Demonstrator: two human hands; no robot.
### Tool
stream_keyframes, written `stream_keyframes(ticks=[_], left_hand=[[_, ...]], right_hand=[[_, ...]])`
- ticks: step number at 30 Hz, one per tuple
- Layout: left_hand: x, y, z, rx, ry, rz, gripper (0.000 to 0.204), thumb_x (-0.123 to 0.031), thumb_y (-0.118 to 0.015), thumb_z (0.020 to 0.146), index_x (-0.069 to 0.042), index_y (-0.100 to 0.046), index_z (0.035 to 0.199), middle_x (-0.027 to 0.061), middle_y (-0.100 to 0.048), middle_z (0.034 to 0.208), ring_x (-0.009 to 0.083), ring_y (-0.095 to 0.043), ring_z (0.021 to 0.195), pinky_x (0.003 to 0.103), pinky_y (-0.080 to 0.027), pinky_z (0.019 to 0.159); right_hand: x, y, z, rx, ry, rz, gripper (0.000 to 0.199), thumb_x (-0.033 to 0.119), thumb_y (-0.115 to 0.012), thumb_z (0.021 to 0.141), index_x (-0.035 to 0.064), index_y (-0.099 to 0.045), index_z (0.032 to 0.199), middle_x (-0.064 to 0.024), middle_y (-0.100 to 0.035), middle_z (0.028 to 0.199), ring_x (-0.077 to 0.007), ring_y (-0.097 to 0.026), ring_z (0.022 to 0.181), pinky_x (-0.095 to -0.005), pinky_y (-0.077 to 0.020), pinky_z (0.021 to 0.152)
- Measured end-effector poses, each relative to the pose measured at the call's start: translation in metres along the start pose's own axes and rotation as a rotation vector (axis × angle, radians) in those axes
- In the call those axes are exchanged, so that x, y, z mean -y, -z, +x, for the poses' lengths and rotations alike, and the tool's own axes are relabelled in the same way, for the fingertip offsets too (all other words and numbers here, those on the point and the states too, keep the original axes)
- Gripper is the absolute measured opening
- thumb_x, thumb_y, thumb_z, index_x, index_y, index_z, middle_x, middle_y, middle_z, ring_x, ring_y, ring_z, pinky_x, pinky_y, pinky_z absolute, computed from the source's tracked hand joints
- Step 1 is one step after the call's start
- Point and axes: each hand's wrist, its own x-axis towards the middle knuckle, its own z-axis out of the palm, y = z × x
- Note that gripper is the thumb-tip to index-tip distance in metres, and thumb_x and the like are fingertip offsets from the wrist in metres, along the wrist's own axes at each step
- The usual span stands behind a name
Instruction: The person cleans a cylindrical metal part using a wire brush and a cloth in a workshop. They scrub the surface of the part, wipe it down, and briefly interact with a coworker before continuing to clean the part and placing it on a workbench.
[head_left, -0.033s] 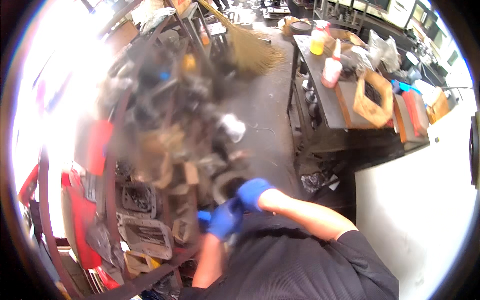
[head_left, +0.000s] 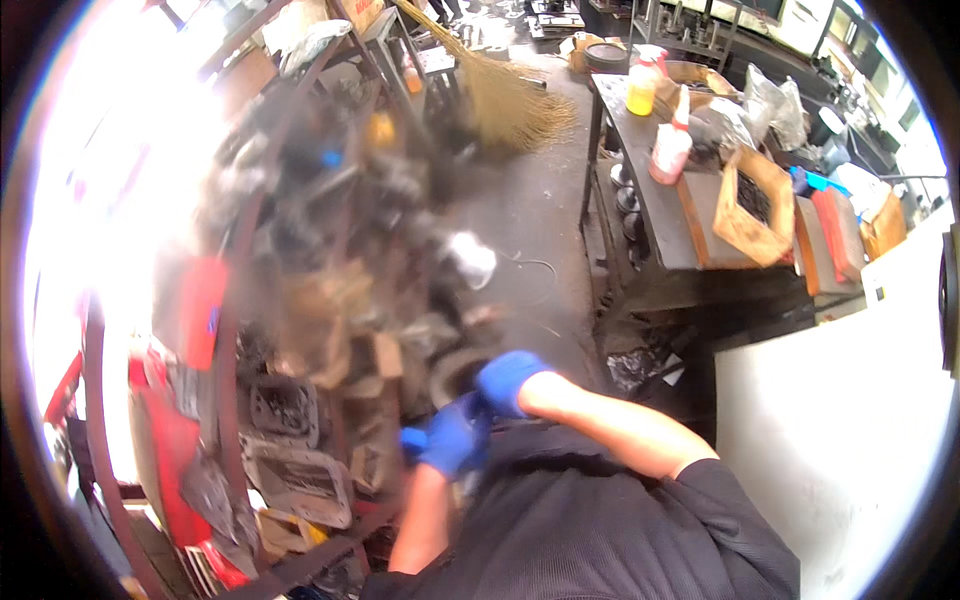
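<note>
Both of my hands wear blue gloves and meet in front of my dark shirt. My left hand is closed, with a blue part, perhaps its thumb, sticking out to the left. Curled against its far end is my right hand, also closed. Whatever lies between their fingers is hidden and slightly blurred. Just beyond them, a rounded greyish thing with a dark hollow sits at the edge of the cluttered shelf; its kind is unclear.
On the left, a metal rack holds boxes, bags and metal housings. A straw broom stands ahead. At right, a dark workbench carries bottles and an open carton. A white panel stands nearer.
The view has shifted slightly, so the bench and rack sit a little lower and farther right. My hands stay together in almost the same pose.
</note>
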Motion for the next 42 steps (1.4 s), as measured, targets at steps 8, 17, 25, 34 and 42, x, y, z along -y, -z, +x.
stream_keyframes(ticks=[8, 17, 25, 34, 42], left_hand=[[0.008, 0.052, 0.211, -0.05, 0.168, 0.163, 0.042, -0.038, -0.065, 0.096, -0.005, -0.068, 0.123, 0.0248, -0.072, 0.112, 0.0384, -0.071, 0.105, 0.046, -0.055, 0.088], [0.013, 0.154, 0.404, -0.39, 0.133, -0.209, 0.035, -0.022, -0.068, 0.095, -0.001, -0.065, 0.123, 0.0101, -0.071, 0.113, 0.0211, -0.064, 0.098, 0.035, -0.052, 0.089], [-0.08, 0.222, 0.671, -0.286, 0.016, -0.664, 0.042, -0.011, -0.07, 0.096, 0.0, -0.059, 0.135, 0.0091, -0.067, 0.125, 0.0174, -0.061, 0.111, 0.033, -0.05, 0.095], [-0.155, 0.267, 1.019, -0.207, -0.388, -0.701, 0.039, -0.028, -0.048, 0.111, -0.001, -0.057, 0.137, 0.0082, -0.061, 0.134, 0.018, -0.056, 0.122, 0.034, -0.044, 0.109], [-0.266, 0.242, 1.256, -0.47, -0.511, -0.596, 0.026, -0.026, -0.05, 0.109, -0.006, -0.052, 0.092, 0.0021, -0.054, 0.087, 0.0128, -0.05, 0.082, 0.029, -0.045, 0.077]], right_hand=[[-0.114, 0.156, 0.17, 0.0, 0.245, -0.117, 0.028, 0.019, -0.073, 0.078, 0.0069, -0.081, 0.102, -0.0159, -0.078, 0.103, -0.033, -0.076, 0.097, -0.0466, -0.0604, 0.08], [-0.211, 0.332, 0.307, -0.225, 0.446, -0.136, 0.03, 0.029, -0.068, 0.085, 0.0124, -0.081, 0.107, -0.0082, -0.079, 0.107, -0.0292, -0.075, 0.101, -0.0419, -0.0582, 0.087], [-0.398, 0.454, 0.45, -0.088, 0.341, -0.09, 0.023, 0.02, -0.067, 0.082, 0.0046, -0.081, 0.092, -0.0178, -0.077, 0.091, -0.0354, -0.076, 0.088, -0.0466, -0.0597, 0.075], [-0.611, 0.606, 0.514, -0.661, 0.086, 1.349, 0.03, 0.025, -0.066, 0.101, 0.003, -0.07, 0.122, -0.0068, -0.074, 0.107, -0.0149, -0.067, 0.096, -0.0332, -0.056, 0.089], [-0.767, 0.706, 0.529, -0.623, 0.234, 2.238, 0.027, 0.014, -0.061, 0.105, -0.0003, -0.064, 0.128, -0.0033, -0.068, 0.117, -0.0094, -0.061, 0.105, -0.0251, -0.0526, 0.092]])
